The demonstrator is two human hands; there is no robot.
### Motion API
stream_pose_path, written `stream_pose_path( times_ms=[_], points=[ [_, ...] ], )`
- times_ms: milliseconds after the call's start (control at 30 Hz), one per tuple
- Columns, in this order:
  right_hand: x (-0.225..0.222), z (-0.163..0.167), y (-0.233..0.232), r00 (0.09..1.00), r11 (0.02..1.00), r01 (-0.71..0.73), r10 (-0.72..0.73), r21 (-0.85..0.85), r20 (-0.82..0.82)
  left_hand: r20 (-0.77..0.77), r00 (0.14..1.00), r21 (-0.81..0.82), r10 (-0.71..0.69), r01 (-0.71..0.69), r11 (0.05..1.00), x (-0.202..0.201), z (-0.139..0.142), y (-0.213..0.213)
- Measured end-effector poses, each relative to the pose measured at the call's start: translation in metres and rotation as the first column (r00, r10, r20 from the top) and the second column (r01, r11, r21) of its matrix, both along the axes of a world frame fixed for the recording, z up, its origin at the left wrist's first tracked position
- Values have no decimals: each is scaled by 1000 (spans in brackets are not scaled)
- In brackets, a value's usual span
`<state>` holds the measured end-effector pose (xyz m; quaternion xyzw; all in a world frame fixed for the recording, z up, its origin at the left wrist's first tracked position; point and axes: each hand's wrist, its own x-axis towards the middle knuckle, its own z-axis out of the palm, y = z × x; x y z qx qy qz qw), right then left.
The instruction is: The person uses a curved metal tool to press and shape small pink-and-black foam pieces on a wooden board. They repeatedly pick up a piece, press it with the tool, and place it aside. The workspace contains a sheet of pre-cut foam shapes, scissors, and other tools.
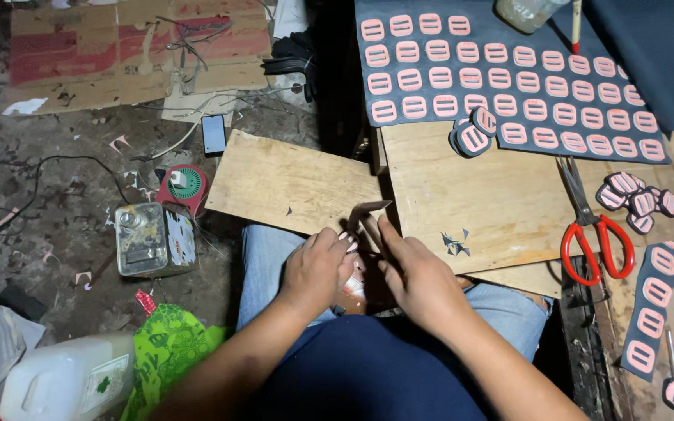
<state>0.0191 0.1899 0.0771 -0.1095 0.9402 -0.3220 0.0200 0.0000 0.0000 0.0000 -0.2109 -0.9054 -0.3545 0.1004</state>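
Both curled, L hand (pixel 317 265), R hand (pixel 419 277) pinching scissors (pixel 368 212)

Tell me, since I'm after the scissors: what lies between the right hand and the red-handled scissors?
In the head view, only bare wooden board with a few small dark scraps lies between the right hand and the red-handled scissors.

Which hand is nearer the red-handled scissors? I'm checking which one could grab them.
Right. The right hand is just left of the red-handled scissors on the wooden board; the left hand is farther left, beyond the right one.
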Motion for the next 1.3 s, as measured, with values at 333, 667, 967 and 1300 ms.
stream_pose_path(
  times_ms=[333, 667, 967, 1300],
  points=[
    [3, -4, 6, 996, 999, -30, 33, 31, -84, -43, 999, -27, -24, 23, 999, 9, -7, 3],
    [8, -7, 16, 1000, 1000, -7, 8, 13, -8, -79, 994, -1, -69, 69, 998, 6, 0, -11],
    [0, -8, 16, 1000, 999, -27, 28, 18, -7, -142, 989, 1, 30, -30, 1000, 10, -1, 8],
    [3, -10, 16, 996, 995, -90, 90, 43, 7, -131, 991, 17, -11, 13, 1000, 11, -22, 4]
  ],
)
